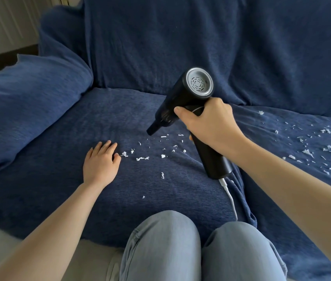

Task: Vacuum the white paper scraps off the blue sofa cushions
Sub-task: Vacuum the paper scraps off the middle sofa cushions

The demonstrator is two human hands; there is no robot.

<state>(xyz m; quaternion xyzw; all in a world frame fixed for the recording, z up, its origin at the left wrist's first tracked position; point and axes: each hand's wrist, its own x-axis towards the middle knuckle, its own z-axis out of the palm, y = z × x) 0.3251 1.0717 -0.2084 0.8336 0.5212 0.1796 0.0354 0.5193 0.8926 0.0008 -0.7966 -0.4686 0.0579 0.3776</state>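
The right hand [211, 126] is wrapped tight round the black pistol-shaped handheld vacuum [183, 102], whose narrow nozzle hangs just above the blue chenille seat cushion [59, 159] without touching it. The left hand [100, 161] lies flat on that cushion, fingers straight, beside the nearest white paper scraps [142, 158]. Held that high, I'd guess suction misses them, or exhaust scatters them; the white cord [230, 196] trailing off the cushion's front edge might snag.

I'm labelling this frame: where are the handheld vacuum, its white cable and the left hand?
handheld vacuum [177, 103], head view, black barrel.
white cable [230, 196], head view, mid-length below the handle.
left hand [99, 163], head view, back of hand.
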